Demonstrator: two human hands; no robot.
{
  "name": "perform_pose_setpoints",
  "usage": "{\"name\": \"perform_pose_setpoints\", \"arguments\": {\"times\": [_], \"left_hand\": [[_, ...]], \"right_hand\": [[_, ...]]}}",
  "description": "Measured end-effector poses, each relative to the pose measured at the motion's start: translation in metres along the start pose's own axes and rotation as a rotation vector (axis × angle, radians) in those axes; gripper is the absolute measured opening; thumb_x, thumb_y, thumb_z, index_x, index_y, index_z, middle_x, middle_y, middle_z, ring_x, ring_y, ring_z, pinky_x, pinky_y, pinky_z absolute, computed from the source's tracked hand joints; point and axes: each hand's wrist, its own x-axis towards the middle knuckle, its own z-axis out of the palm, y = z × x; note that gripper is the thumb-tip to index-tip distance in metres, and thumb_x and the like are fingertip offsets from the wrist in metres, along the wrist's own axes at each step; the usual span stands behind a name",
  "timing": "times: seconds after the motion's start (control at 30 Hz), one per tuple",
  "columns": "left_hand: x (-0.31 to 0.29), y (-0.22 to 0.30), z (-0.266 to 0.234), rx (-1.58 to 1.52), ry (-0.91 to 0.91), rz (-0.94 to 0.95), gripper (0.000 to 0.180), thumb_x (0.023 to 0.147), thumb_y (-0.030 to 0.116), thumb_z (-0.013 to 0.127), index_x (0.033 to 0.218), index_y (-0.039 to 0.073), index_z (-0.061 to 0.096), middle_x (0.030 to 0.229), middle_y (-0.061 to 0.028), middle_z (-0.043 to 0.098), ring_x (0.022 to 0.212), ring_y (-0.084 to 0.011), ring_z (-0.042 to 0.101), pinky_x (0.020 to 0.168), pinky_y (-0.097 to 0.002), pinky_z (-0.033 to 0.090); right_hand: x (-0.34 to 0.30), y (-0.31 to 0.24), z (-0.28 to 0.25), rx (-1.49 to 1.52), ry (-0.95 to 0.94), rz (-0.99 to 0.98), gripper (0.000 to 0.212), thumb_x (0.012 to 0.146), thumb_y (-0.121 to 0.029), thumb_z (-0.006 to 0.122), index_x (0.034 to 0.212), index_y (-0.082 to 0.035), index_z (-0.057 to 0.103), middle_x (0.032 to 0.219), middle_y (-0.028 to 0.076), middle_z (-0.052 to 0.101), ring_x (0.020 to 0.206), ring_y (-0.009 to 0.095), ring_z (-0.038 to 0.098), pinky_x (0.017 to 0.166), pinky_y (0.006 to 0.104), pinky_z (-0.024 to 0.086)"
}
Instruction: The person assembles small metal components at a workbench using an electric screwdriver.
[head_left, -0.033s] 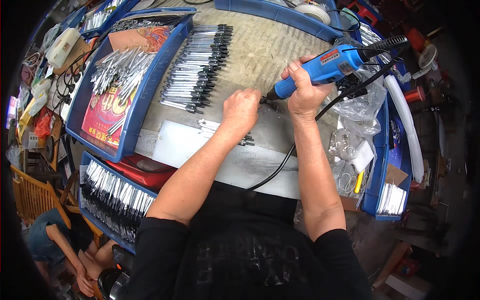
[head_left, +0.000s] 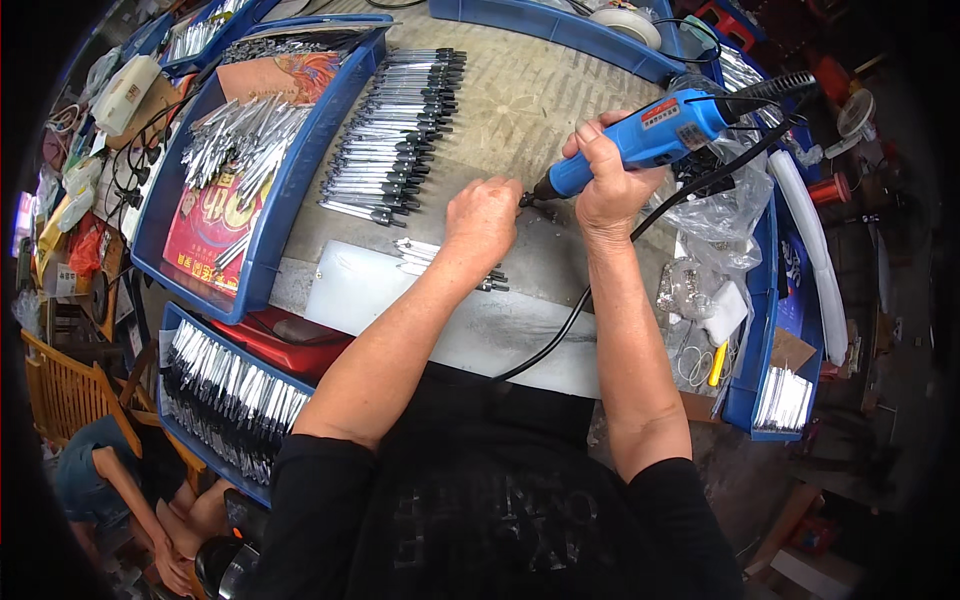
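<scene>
My right hand (head_left: pixel 618 190) is wrapped round a blue electric screwdriver (head_left: pixel 650 135), held slanting with its dark nose down to the left. At that nose, my left hand (head_left: pixel 484 220) is closed, and whatever its fingers hold is hidden. Left of it, a long row of silver pens with black ends (head_left: pixel 395 140) lies on the worktable. A few more white-and-black pens (head_left: pixel 415 252) lie partly beneath my left wrist, by the white board (head_left: pixel 365 290) at the table's near side.
Blue trays hold loose silver rods (head_left: pixel 245 140) and packed pens (head_left: pixel 235 395) on the left. A black cable (head_left: pixel 560 335) curves between my forearms. On the right are plastic bags (head_left: pixel 715 215), a yellow-handled tool (head_left: pixel 718 364) and another blue tray (head_left: pixel 745 405). A seated person (head_left: pixel 130 490) is at lower left.
</scene>
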Motion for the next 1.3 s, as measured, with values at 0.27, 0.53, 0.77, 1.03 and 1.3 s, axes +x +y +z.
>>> {"name": "perform_pose_setpoints", "arguments": {"times": [0.27, 0.53, 0.77, 1.03, 1.3], "left_hand": [[0.0, 0.001, -0.001, 0.014, -0.013, -0.017, 0.011, 0.07, 0.011, 0.063, 0.073, 0.005, 0.054, 0.077, -0.0091, 0.058, 0.078, -0.0292, 0.056, 0.065, -0.0415, 0.044], [0.001, 0.003, -0.003, 0.002, -0.063, -0.025, 0.008, 0.068, 0.006, 0.059, 0.076, 0.005, 0.058, 0.082, -0.0099, 0.059, 0.081, -0.0289, 0.057, 0.069, -0.0398, 0.047], [0.0, -0.002, 0.002, -0.017, 0.006, -0.003, 0.007, 0.07, 0.009, 0.061, 0.074, 0.004, 0.056, 0.076, -0.0101, 0.058, 0.077, -0.0299, 0.057, 0.066, -0.0421, 0.045], [0.001, -0.002, 0.003, -0.042, -0.003, -0.022, 0.006, 0.071, 0.006, 0.058, 0.077, 0.004, 0.058, 0.077, -0.0109, 0.057, 0.076, -0.0301, 0.056, 0.067, -0.0427, 0.044], [0.001, -0.003, 0.0, -0.018, -0.04, 0.02, 0.011, 0.066, -0.001, 0.053, 0.076, 0.003, 0.056, 0.082, -0.0125, 0.058, 0.082, -0.0306, 0.056, 0.07, -0.0415, 0.046]], "right_hand": [[0.002, 0.002, 0.001, 0.007, -0.006, 0.012, 0.023, 0.065, -0.001, 0.062, 0.083, 0.002, 0.049, 0.067, 0.006, 0.053, 0.054, 0.013, 0.054, 0.05, 0.0263, 0.045], [0.004, 0.003, 0.002, -0.107, -0.047, 0.006, 0.025, 0.066, -0.006, 0.062, 0.085, 0.001, 0.048, 0.065, 0.009, 0.053, 0.052, 0.017, 0.054, 0.05, 0.0285, 0.044], [0.004, 0.011, 0.009, -0.236, -0.126, -0.002, 0.024, 0.066, -0.002, 0.062, 0.085, 0.002, 0.049, 0.066, 0.005, 0.054, 0.054, 0.013, 0.054, 0.051, 0.0261, 0.045], [0.008, 0.021, 0.019, -0.456, -0.239, -0.134, 0.019, 0.063, -0.003, 0.063, 0.079, 0.0, 0.053, 0.066, 0.003, 0.055, 0.054, 0.01, 0.053, 0.05, 0.024, 0.044], [0.001, 0.008, 0.012, -0.294, -0.2, 0.005, 0.025, 0.065, -0.003, 0.065, 0.085, 0.001, 0.051, 0.066, 0.003, 0.054, 0.054, 0.011, 0.053, 0.051, 0.0247, 0.045]]}}
